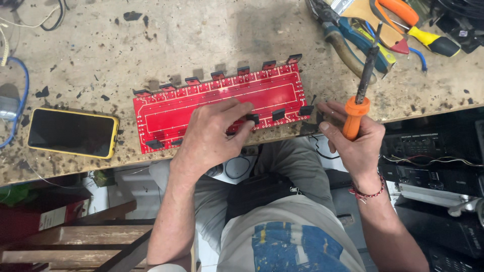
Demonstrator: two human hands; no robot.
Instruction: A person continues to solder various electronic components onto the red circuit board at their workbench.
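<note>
From the head camera, looking straight down, the red circuit board lay on the scarred tabletop with its long axis running from about 8 o'clock up to 2 o'clock, its near long edge close to the tabletop's front edge. Small black components stood in a row along its far edge, and a few more sat along the near edge.

The left hand was the nearer of the two: it rested on the board's near edge, fingers curled and pinching one black component there. Two more black parts stood just to its 3 o'clock, between the two hands.

The right hand was clenched around the orange handle of a soldering iron, held just off the board's right end, the dark shaft pointing away toward 12 o'clock, over the tabletop. Its fingertips came near the board's last component but I could not tell whether they touched.

A yellow-cased phone lay at 9 o'clock from the board, apart from it. Pliers and screwdrivers were heaped at 1 o'clock, beyond the iron's tip. Open tabletop stretched behind the board toward 12 o'clock; on the near side there was almost none before the edge dropped to the person's lap.
</note>
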